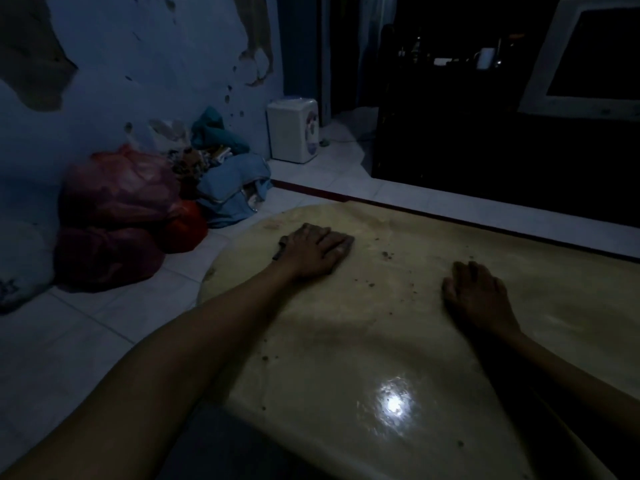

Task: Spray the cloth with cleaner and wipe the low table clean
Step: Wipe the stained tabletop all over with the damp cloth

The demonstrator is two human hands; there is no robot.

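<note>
The room is very dim, and much of the right background is lost in black. The left hand [313, 251] lies palm down near the far left corner of the low table [398, 341], fingers spread flat over a dark cloth [281, 249]; only a thin edge of that cloth shows beside the thumb and past the fingertips, so its size and colour stay unclear. The hand presses on it rather than gripping it. The right hand [476, 296] rests on the tabletop well apart from the left, fingers loosely curled and holding nothing. Dark crumbs [386, 254] are scattered between the hands (some too small to identify). A bright light reflection [393, 400] glares on the near surface. Red plastic bags [117, 209] and a blue bundle [232, 192] sit on the floor against the peeling wall.
</note>
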